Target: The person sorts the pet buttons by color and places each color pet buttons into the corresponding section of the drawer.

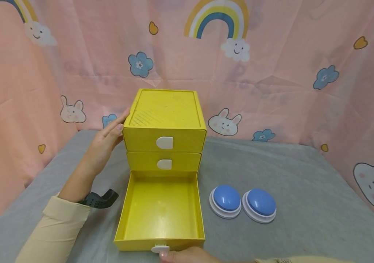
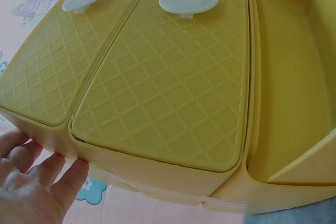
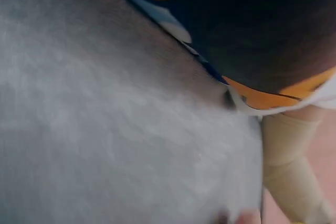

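Observation:
A yellow three-drawer cabinet stands on the grey cloth, its upper two drawers closed. The bottom drawer is pulled far out toward me, and its yellow floor shows. My left hand steadies the cabinet's left side near the top, fingers extended along the wall; the left wrist view shows this hand from close up. At the front edge of the drawer, my right hand pinches the white handle, with the thumb tip on it and the other fingers hidden. Only a blurred fingertip shows in the right wrist view.
Two blue dome buttons on white bases sit side by side to the right of the drawer. Behind the cabinet hangs a pink curtain with rainbows and rabbits. Grey cloth covers the table.

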A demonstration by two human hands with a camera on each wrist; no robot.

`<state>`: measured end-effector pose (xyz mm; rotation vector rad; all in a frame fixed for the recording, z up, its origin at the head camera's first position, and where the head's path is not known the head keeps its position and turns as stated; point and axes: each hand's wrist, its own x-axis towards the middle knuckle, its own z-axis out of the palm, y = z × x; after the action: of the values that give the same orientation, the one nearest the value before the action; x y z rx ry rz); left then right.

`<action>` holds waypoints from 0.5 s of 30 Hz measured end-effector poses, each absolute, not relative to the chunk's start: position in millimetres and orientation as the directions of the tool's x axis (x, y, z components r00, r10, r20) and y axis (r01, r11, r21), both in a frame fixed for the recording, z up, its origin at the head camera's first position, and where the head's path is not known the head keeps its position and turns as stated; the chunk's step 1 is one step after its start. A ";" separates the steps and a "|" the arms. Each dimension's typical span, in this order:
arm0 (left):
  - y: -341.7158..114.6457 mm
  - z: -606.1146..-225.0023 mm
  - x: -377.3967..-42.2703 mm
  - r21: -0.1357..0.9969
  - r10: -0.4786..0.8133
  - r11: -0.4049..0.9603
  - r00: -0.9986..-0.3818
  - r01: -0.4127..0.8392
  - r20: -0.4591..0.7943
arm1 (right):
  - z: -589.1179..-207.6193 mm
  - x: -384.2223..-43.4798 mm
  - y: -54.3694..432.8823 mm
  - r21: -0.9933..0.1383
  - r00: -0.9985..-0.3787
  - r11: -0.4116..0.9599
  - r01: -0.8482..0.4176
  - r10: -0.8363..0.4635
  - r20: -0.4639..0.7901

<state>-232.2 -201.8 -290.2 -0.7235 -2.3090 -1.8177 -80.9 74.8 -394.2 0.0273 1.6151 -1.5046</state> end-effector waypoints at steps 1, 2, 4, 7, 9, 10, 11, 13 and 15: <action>-201.7 -290.4 -232.3 0.886 0.294 0.170 -0.880 0.431 0.372 | -390.2 -79.9 78.8 -0.792 -0.575 0.275 0.545 -0.566 -0.591; -201.5 -290.7 -232.5 0.886 0.293 0.171 -0.881 0.430 0.371 | -384.9 -79.0 83.1 -0.809 -0.566 0.272 0.520 -0.600 -0.565; -201.2 -291.0 -232.9 0.886 0.292 0.171 -0.881 0.430 0.372 | -370.4 -78.0 92.4 -0.869 -0.606 0.237 0.434 -0.637 -0.476; -201.0 -291.2 -233.4 0.886 0.289 0.170 -0.881 0.432 0.374 | -348.4 -81.1 111.5 -0.925 -0.717 0.073 0.374 -0.609 -0.338; -201.0 -291.3 -233.5 0.885 0.286 0.170 -0.881 0.433 0.376 | -337.9 -87.2 127.1 -0.962 -0.802 0.027 0.273 -0.546 -0.243; -201.1 -291.4 -233.5 0.886 0.285 0.168 -0.881 0.433 0.377 | -334.2 -90.7 134.8 -0.975 -0.843 0.022 0.219 -0.500 -0.200; -201.2 -291.6 -233.6 0.886 0.284 0.166 -0.881 0.434 0.378 | -331.4 -94.5 141.7 -0.987 -0.882 0.040 0.154 -0.445 -0.156; -201.4 -291.8 -233.6 0.886 0.281 0.163 -0.881 0.435 0.381 | -329.3 -102.1 153.7 -0.994 -0.940 0.086 0.062 -0.329 -0.087; -201.6 -292.1 -233.5 0.887 0.280 0.158 -0.881 0.434 0.382 | -330.3 -110.1 162.9 -0.987 -0.975 0.161 0.012 -0.215 -0.047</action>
<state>-233.5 -201.6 -292.1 -0.7118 -2.2902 -1.8257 -110.1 162.9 -330.3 -0.2002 2.2533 -1.9174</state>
